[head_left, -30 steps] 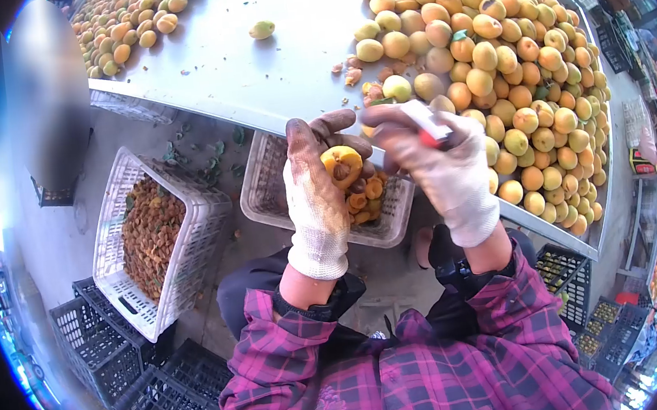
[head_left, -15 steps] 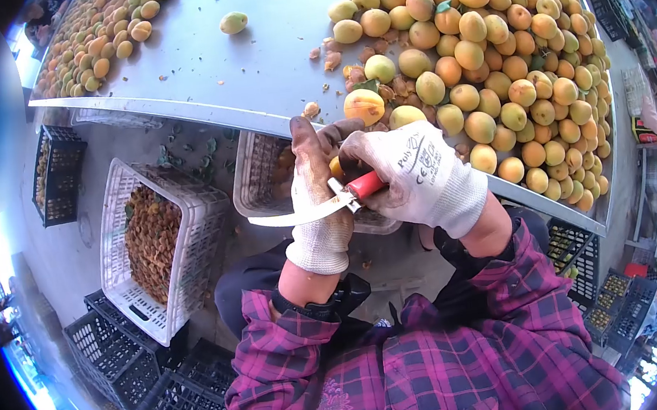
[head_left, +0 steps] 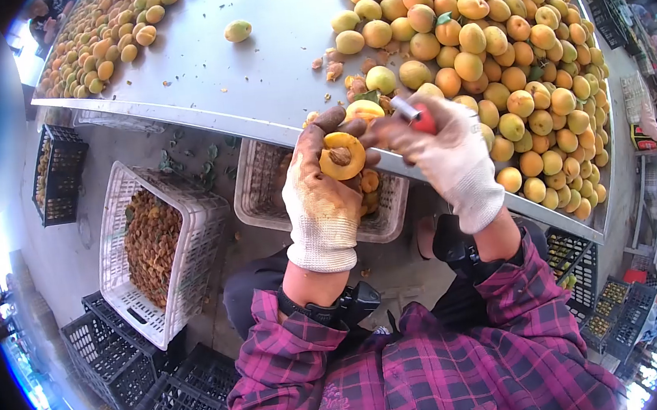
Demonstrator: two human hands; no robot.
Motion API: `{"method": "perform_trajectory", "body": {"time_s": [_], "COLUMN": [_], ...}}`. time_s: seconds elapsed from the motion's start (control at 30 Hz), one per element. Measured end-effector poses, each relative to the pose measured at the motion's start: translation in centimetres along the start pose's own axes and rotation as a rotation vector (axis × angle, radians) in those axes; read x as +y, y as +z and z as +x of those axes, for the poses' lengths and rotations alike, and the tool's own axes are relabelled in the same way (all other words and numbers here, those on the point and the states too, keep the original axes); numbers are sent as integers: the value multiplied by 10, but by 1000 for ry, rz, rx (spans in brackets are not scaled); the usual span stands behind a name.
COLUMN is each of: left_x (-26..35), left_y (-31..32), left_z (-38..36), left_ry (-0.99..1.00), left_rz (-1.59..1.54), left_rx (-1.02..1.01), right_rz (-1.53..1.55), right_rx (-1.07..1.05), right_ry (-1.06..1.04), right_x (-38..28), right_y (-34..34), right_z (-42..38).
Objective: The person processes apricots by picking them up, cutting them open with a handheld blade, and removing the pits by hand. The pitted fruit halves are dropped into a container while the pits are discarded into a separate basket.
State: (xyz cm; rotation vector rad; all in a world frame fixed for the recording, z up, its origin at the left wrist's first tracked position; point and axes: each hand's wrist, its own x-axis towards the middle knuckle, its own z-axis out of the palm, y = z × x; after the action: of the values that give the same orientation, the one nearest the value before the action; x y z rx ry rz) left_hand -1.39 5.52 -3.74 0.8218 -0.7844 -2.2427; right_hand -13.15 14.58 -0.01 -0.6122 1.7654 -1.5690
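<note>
My left hand [head_left: 317, 210], in a stained white glove, is closed around a halved apricot [head_left: 331, 170]. Its cut orange face points up, with the brown pit [head_left: 340, 156] still seated in it. Just to the right, my gloved right hand [head_left: 454, 157] grips a knife by its red handle [head_left: 424, 120]; motion smears the fingers, and the blade is hard to make out. Another cut apricot [head_left: 365, 110] lies at the table edge beyond my left fingers. Below the hands stands a light plastic crate [head_left: 385, 233] with apricot pieces inside.
A large heap of apricots [head_left: 524, 99] covers the right of the metal table [head_left: 287, 19], with another pile [head_left: 103, 45] at far left. One apricot [head_left: 237, 31] lies between them. A white crate of brown pits [head_left: 154, 237] and black crates [head_left: 113, 352] stand on the floor at left.
My hands have moved apart, the right one going right and up with the knife. The apricot in my left hand now shows its open half and pit.
</note>
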Motion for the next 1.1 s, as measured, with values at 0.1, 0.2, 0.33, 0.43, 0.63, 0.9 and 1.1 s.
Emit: {"method": "perform_trajectory", "body": {"time_s": [0.1, 0.2, 0.33, 0.43, 0.63, 0.9, 1.1], "left_x": [-3, -14, -13, -12, 0, -1, 2], "left_y": [4, 6, 8, 18, 27, 22, 32], "left_z": [0, 4, 1, 1, -5, -3, -5], "left_ry": [101, 139, 181, 151, -113, -95, -13], "left_rz": [46, -86, 190, 283, -174, -193, -144], "left_rx": [-38, -85, -131, -189, -335, -273, -153], "right_rz": [-356, 202, 236, 264, 373, 45, 96], "right_rx": [-62, -82, 49, 141, 257, 358, 323], "right_ry": [49, 244, 268, 154, -157, -479, -273], "right_x": [2, 13, 2, 5, 10, -29, -23], "right_y": [6, 11, 11, -3, -16, -42, -29], "right_z": [1, 4, 1, 12, 10, -9, -9]}}
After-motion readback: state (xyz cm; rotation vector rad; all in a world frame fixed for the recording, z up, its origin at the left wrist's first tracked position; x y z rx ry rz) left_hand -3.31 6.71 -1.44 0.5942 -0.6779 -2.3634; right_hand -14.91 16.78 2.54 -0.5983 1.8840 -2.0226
